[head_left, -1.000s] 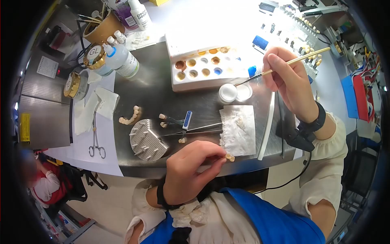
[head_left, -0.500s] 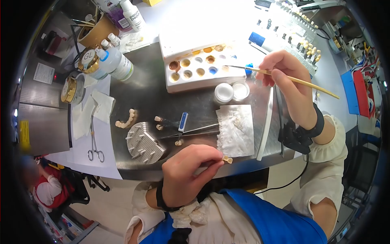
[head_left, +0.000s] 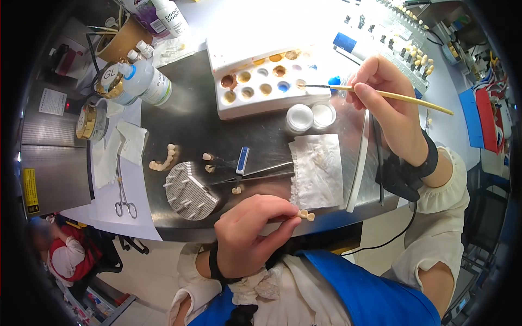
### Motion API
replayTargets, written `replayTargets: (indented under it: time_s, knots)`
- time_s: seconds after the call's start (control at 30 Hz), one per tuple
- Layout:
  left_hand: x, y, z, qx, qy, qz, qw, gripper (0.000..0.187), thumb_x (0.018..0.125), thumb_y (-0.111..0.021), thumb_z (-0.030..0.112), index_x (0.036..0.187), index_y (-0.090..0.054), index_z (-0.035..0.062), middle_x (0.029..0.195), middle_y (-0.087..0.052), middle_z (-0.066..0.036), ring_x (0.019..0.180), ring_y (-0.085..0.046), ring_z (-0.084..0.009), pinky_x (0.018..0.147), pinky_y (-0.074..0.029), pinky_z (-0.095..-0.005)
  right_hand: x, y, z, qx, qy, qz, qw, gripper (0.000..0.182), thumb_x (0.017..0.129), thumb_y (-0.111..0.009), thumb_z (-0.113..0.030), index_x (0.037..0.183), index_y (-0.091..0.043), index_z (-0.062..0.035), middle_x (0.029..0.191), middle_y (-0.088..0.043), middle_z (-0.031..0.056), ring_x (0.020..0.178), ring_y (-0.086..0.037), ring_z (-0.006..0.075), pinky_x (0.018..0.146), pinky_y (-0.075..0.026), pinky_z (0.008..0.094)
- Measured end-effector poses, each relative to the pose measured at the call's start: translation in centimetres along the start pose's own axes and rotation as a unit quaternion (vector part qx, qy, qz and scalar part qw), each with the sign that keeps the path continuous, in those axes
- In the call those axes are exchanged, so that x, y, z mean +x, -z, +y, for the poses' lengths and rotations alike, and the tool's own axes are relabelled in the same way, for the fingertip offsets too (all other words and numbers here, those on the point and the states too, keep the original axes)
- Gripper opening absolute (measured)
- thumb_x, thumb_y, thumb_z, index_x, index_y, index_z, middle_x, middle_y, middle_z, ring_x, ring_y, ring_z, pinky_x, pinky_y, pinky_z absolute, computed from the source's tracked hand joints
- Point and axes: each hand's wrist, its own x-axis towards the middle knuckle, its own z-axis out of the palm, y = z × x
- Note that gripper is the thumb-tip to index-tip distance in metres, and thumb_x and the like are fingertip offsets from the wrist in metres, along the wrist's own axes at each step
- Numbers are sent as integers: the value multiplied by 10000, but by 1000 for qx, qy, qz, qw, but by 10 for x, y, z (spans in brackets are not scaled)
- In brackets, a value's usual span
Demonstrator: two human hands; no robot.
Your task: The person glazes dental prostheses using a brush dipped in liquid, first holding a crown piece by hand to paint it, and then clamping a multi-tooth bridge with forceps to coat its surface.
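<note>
In my right hand (head_left: pixel 383 95) is a slim paintbrush (head_left: pixel 391 95) with a pale yellow handle, its dark bristles pointing left. The brush tip meets a well near the right end of the white palette (head_left: pixel 261 108), whose wells hold brown, yellow and blue colours. My left hand (head_left: pixel 258 231) pinches a small dental bridge (head_left: pixel 307 215) of tooth-coloured crowns, close to the table's front edge. Just beyond it lies a wrinkled white tissue (head_left: pixel 318 174). Two small round white jars (head_left: pixel 299 117) stand between the tissue and the palette.
Left of my left hand are a pegged honeycomb firing tray (head_left: pixel 187 190), a curved row of teeth (head_left: pixel 165 157) and a blue-labelled tool (head_left: pixel 243 161). Scissor-handled forceps (head_left: pixel 124 190) and bottles (head_left: pixel 147 81) stand or lie further left. Shade-guide teeth (head_left: pixel 418 60) are at back right. Another person (head_left: pixel 68 250) sits lower left.
My right hand has brought the brush tip slightly down and left, into the palette's right-end well. My left hand still pinches the dental bridge. The view has shifted a little.
</note>
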Motion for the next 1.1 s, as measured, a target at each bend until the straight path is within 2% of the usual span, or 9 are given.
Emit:
replayTargets:
  time_s: [0.5,0.57,0.67,0.77,0.83,0.87,0.9,0.97,1.1]
  knots:
    - [0,-2,-1,-2,-9,0,1000,199,712,-706,-61,884,-620,-11,817,-630,-110,709,-629,-181,608,-525,-257,0,1,1,14,-1,7,1000,88,899,-503,-79,852,-518,-7,760,-586,49,668,-486,50,621,-396,183]
    - [0,-2,-1,-1,-9,9,1000,215,669,-689,-89,859,-614,-26,793,-645,-127,715,-636,-198,631,-504,-258,-1,1,1,13,0,6,1000,90,901,-502,-80,853,-519,-5,764,-588,53,670,-486,52,622,-397,183]
    - [0,-2,-1,-5,-3,9,1000,223,665,-687,-96,863,-613,-26,796,-644,-132,717,-639,-199,631,-507,-257,-1,0,0,-3,-23,4,1000,93,905,-495,-83,857,-515,-5,763,-589,56,673,-488,60,621,-398,185]
    - [0,-3,0,-4,-5,11,1000,224,664,-686,-98,863,-613,-26,799,-644,-134,717,-640,-202,631,-508,-256,-1,0,-1,19,14,26,999,84,903,-490,-77,857,-511,-9,729,-586,48,637,-485,60,598,-394,184]
    - [0,-3,-1,-3,-8,8,1000,211,690,-692,-82,877,-617,-17,816,-637,-122,716,-636,-188,619,-518,-254,-2,4,-5,78,22,5,997,67,897,-491,-70,859,-506,-17,676,-581,36,580,-474,50,551,-380,168]
    - [0,-2,-2,-1,-12,5,1000,198,716,-699,-66,890,-622,-9,832,-630,-111,715,-632,-174,607,-528,-251,-3,2,-8,92,6,13,996,88,887,-504,-67,809,-506,-26,622,-570,23,517,-466,36,489,-352,157]
    - [0,-2,-2,-1,-11,4,1000,198,716,-699,-66,890,-622,-9,832,-630,-111,715,-632,-174,607,-528,-251,-4,1,-9,92,5,13,996,88,887,-504,-67,809,-506,-26,622,-570,23,517,-466,36,489,-352,157]
    - [0,-2,-2,13,-21,0,1000,197,717,-699,-62,889,-620,-6,832,-631,-107,716,-633,-178,606,-528,-253,-6,-1,-10,55,-38,-64,996,141,882,-520,-76,749,-503,-33,595,-566,16,481,-467,25,449,-329,158]
    - [-1,-3,-3,12,-12,-6,1000,224,682,-686,-101,878,-610,-23,824,-646,-133,712,-637,-184,620,-506,-247,-6,-2,-10,52,-83,-89,991,191,880,-537,-93,700,-496,-42,575,-566,12,469,-470,15,443,-336,161]
